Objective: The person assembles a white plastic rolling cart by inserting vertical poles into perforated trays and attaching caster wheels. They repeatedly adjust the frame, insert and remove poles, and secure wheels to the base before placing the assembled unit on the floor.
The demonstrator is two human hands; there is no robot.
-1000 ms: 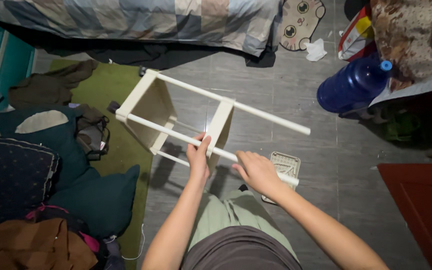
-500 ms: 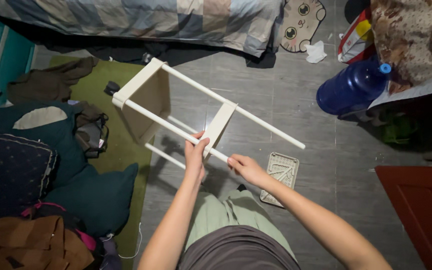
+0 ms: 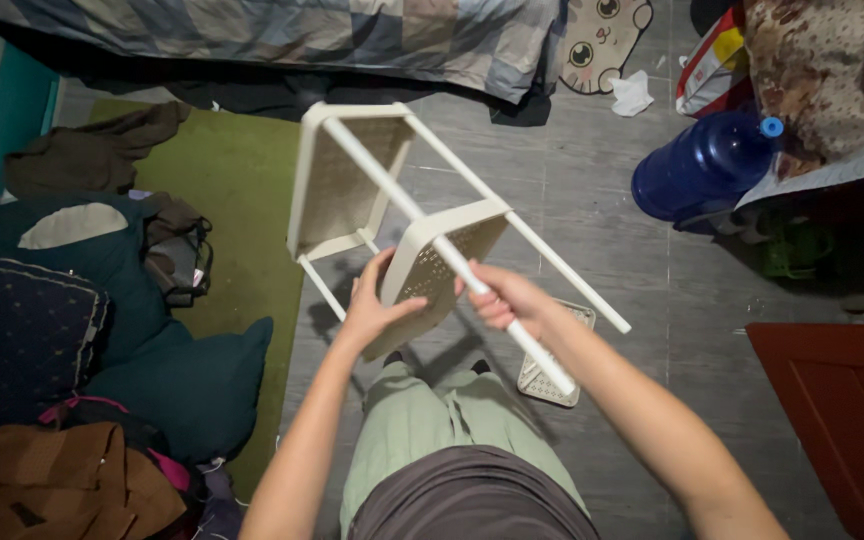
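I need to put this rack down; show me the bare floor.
Bare grey floor lies between the white rack, the blue water jug and the red panel. The left is crowded: cushions, clothes. A loose white shelf lies by your knees.

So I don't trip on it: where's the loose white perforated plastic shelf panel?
The loose white perforated plastic shelf panel lies on the grey floor, under the right hand.

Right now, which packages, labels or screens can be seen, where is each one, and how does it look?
Snack-type bag: top right on the floor, beside the patterned blanket; crinkled, red, yellow and white.
Large water bottle: lying on the floor at right; dark blue, lighter blue cap; no label visible.
No screens or signs in view.
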